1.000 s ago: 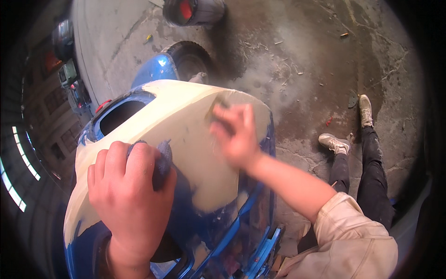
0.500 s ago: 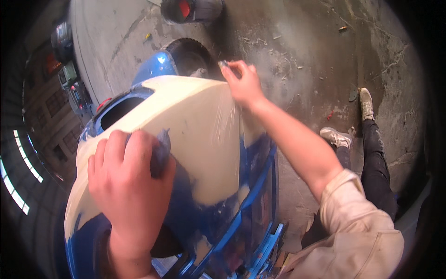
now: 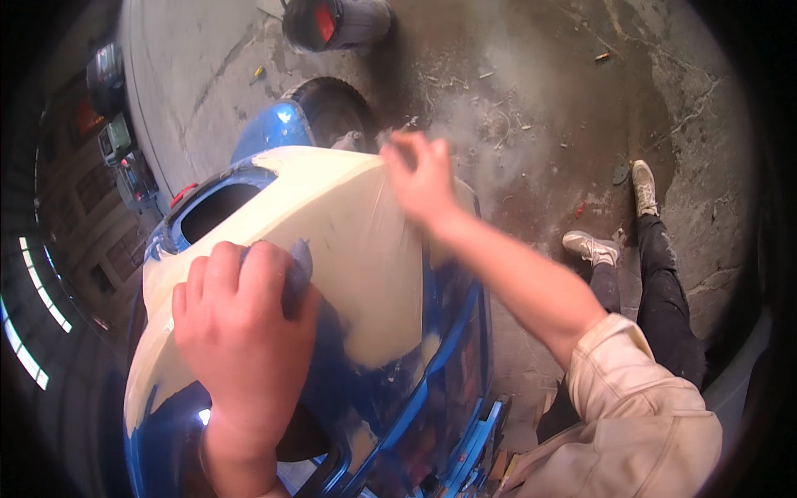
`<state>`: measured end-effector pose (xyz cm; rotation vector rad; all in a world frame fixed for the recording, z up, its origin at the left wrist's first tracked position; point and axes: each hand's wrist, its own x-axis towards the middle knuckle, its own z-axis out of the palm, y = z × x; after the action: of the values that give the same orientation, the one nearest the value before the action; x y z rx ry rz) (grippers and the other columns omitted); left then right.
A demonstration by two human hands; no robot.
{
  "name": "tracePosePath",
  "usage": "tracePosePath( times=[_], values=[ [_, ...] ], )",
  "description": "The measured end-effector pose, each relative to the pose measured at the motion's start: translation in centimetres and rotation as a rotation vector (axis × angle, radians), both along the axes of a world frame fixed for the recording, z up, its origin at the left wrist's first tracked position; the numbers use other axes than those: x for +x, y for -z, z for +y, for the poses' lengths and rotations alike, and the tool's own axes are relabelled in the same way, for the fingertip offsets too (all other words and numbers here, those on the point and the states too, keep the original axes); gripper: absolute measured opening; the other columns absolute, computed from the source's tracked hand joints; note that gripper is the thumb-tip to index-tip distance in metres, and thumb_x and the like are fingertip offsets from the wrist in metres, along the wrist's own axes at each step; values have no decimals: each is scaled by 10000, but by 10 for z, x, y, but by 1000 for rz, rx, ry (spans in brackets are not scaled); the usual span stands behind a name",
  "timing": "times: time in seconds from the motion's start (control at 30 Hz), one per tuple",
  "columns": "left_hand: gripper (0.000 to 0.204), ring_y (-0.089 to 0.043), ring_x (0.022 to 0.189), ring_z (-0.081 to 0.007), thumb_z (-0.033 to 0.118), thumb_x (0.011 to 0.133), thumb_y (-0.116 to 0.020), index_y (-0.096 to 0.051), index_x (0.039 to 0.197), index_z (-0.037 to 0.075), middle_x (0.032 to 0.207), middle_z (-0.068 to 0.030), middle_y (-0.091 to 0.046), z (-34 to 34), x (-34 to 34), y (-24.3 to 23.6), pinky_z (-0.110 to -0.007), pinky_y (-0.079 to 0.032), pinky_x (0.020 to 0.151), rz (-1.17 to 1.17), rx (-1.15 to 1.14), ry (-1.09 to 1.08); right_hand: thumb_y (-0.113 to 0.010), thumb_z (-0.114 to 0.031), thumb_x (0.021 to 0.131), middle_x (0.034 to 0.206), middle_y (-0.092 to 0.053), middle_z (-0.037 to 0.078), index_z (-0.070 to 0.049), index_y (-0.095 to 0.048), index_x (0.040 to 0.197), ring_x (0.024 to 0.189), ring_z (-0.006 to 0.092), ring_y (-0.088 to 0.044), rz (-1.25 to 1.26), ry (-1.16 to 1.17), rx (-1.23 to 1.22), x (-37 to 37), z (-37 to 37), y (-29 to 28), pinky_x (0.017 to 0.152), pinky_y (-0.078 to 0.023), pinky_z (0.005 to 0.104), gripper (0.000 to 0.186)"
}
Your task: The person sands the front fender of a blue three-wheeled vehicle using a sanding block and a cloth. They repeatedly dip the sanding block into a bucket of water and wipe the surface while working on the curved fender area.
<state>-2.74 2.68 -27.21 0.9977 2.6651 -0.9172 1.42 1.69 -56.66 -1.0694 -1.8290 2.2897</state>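
Note:
A curved blue vehicle body panel [image 3: 365,290] fills the middle, its upper part coated in smooth cream filler with blue paint showing through lower down. My left hand [image 3: 241,324] is closed in front of the panel's left side, with a crumpled blue-grey cloth-like piece [image 3: 299,266] between thumb and fingers. At the panel's far right edge, my right hand [image 3: 419,174] is bent in a pinch, smeared by motion. A small greyish piece [image 3: 386,139] shows at its fingertips, too blurred to name.
A black tyre [image 3: 336,108] and blue fender [image 3: 274,129] lie beyond the panel. Farther back stands a dark bucket [image 3: 353,25] with something red inside. Debris litters the concrete floor [image 3: 531,91]. My shoes [image 3: 594,247] and dark-trousered legs are at right; blue strips [image 3: 473,448] lie below the panel.
My right hand has moved left and slightly down to the panel's edge. My left hand keeps its hold, appearing slightly right and lower as the whole view shifts a little.

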Motion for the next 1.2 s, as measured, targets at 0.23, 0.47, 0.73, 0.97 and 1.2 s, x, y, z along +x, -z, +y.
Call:
tracePosePath(
  times=[0.23, 0.47, 0.73, 0.97, 1.2],
  values=[
    [280, -594, 812, -280, 116, 633, -829, -635, 833, 150, 833, -48, -551, 2, -1, 0, -412, -450, 726, -11, 5, 0, -740, -357, 994, 1169, -581, 181, -105, -705, 1275, 1112, 344, -606, 34, 3, 65, 17, -13, 19, 1041, -483, 423, 379],
    [286, -585, 803, -279, 111, 627, -831, -635, 831, 149, 832, -51, -542, 2, -2, -1, -418, -444, 719, -37, 0, -24, -773, -303, 973, 1101, -508, 143, -158, -708, 1284, 1108, 311, -560, 218, -124, 3, 4, -3, -21, 1035, -469, 404, 350],
    [247, -570, 786, -285, 119, 657, -805, -620, 818, 147, 817, -55, -524, 1, -4, -1, -426, -431, 701, -42, 1, 10, -695, -387, 1026, 1172, -575, 188, -109, -703, 1291, 1135, 346, -603, -171, -114, -14, 5, 0, 26, 1059, -482, 422, 384],
    [242, -578, 793, -284, 133, 656, -804, -633, 828, 148, 834, -57, -536, 3, -2, 0, -425, -432, 705, -53, 11, -10, -762, -344, 958, 1110, -563, 173, -142, -715, 1246, 1048, 356, -558, 272, -17, 91, -8, 5, -31, 985, -473, 464, 354],
    [160, -569, 764, -253, 175, 786, -718, -562, 789, 139, 785, -51, -510, -2, -6, -7, -400, -427, 698, -255, 18, 32, -769, -287, 966, 1125, -581, 169, -120, -708, 1285, 1088, 330, -575, 268, -164, 31, -14, 22, -73, 1009, -482, 430, 366]
  ],
)
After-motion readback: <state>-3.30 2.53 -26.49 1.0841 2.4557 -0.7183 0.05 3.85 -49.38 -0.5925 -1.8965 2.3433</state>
